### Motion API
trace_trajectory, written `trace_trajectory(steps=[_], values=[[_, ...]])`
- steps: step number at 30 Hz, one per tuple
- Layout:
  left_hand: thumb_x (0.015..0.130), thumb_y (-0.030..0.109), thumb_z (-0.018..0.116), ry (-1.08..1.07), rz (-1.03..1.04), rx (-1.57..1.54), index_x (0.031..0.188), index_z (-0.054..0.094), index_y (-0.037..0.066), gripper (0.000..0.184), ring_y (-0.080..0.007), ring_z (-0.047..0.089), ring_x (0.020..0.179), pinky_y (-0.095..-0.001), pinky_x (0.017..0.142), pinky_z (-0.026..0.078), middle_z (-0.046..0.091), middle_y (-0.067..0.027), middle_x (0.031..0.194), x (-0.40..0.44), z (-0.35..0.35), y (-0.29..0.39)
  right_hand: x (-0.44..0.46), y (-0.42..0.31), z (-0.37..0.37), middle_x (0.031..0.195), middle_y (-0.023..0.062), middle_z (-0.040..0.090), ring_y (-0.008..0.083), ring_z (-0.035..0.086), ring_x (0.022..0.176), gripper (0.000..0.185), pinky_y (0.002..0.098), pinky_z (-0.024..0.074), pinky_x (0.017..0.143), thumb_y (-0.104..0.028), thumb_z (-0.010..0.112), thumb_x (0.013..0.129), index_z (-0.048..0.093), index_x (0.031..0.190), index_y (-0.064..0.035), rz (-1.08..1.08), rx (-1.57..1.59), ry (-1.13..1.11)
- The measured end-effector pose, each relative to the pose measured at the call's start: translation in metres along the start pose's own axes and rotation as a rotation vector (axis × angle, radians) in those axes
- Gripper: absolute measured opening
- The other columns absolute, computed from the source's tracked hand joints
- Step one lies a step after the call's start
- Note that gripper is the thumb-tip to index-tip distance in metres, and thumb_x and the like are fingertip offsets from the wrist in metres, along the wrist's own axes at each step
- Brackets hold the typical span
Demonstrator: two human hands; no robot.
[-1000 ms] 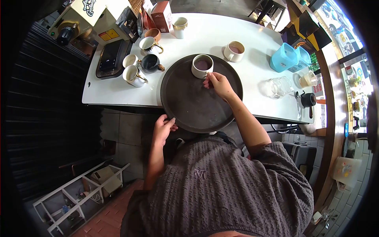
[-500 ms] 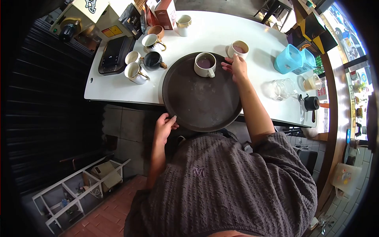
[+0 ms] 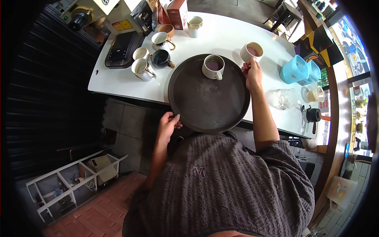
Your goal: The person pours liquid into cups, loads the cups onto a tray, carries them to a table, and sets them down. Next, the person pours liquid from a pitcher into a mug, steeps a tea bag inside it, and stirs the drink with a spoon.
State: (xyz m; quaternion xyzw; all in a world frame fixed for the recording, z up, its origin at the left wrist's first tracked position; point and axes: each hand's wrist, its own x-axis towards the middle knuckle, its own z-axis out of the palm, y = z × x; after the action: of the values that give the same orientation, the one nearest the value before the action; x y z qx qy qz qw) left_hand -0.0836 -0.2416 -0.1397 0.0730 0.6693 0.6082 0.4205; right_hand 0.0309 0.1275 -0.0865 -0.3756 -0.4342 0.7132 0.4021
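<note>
My right hand [image 3: 254,74] is closed on the handle of a white mug [image 3: 245,54] with purplish drink in it, just past the right rim of a round dark tray [image 3: 205,106]. The tray overhangs the near edge of the table. At its lower left rim, my left hand [image 3: 169,125] grips the edge, thumb on top and the other fingers curled beneath. A second white mug [image 3: 214,72], also holding a purplish drink, stands on the tray's far part with its handle toward me.
Left of the tray stand several mugs, among them a black mug [image 3: 160,59], beside a black scale [image 3: 122,49]. A tall cup [image 3: 195,27] is at the back. On the right are blue containers [image 3: 294,70], a clear glass jug [image 3: 285,98] and a portafilter [image 3: 314,115].
My right hand has closed on the far-right mug's handle, having been open beside it. The view has shifted slightly. My left hand stays at the tray rim.
</note>
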Motion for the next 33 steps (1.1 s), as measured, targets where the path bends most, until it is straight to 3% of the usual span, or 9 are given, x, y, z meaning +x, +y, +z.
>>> trace_trajectory(steps=[9,16,23,33], values=[[0.090,0.019,0.063,-0.035,-0.016,-0.045,0.099,0.052,0.000,0.024,-0.0157,0.063,0.066,-0.0274,0.061,0.050,0.061,-0.0076,0.076,0.025,0.011,0.006,-0.078,-0.050,-0.026,0.065,-0.0015,0.044,0.0081,0.041,0.054,0.026,0.0226,0.0305,0.051,-0.025,0.045,0.099,0.047,0.077,-0.0091,-0.075,-0.151,-0.108],[0.090,0.018,0.062,-0.052,-0.038,-0.025,0.101,0.049,-0.001,0.026,-0.0169,0.063,0.066,-0.0276,0.061,0.050,0.060,-0.0095,0.075,0.037,0.020,0.018,-0.121,-0.012,-0.041,0.066,-0.0038,0.047,0.0048,0.042,0.058,0.028,0.0196,0.0323,0.052,-0.026,0.047,0.097,0.052,0.074,-0.0114,0.051,-0.248,-0.198],[0.091,0.021,0.062,-0.117,-0.053,-0.018,0.100,0.048,0.001,0.026,-0.0176,0.064,0.071,-0.0275,0.064,0.051,0.061,-0.0096,0.078,0.037,0.016,0.024,-0.140,0.039,-0.022,0.070,-0.0034,0.048,0.0062,0.044,0.065,0.032,0.0231,0.0367,0.061,-0.028,0.046,0.098,0.054,0.077,-0.0057,0.140,-0.322,-0.372],[0.098,0.026,0.050,-0.108,-0.059,0.003,0.115,0.052,0.002,0.030,-0.0159,0.064,0.077,-0.0267,0.068,0.050,0.067,-0.0119,0.095,0.024,-0.003,0.021,-0.141,0.062,-0.005,0.067,0.0008,0.049,0.0112,0.045,0.066,0.038,0.0274,0.0384,0.065,-0.033,0.044,0.098,0.053,0.076,-0.0029,0.107,-0.619,-0.562]])
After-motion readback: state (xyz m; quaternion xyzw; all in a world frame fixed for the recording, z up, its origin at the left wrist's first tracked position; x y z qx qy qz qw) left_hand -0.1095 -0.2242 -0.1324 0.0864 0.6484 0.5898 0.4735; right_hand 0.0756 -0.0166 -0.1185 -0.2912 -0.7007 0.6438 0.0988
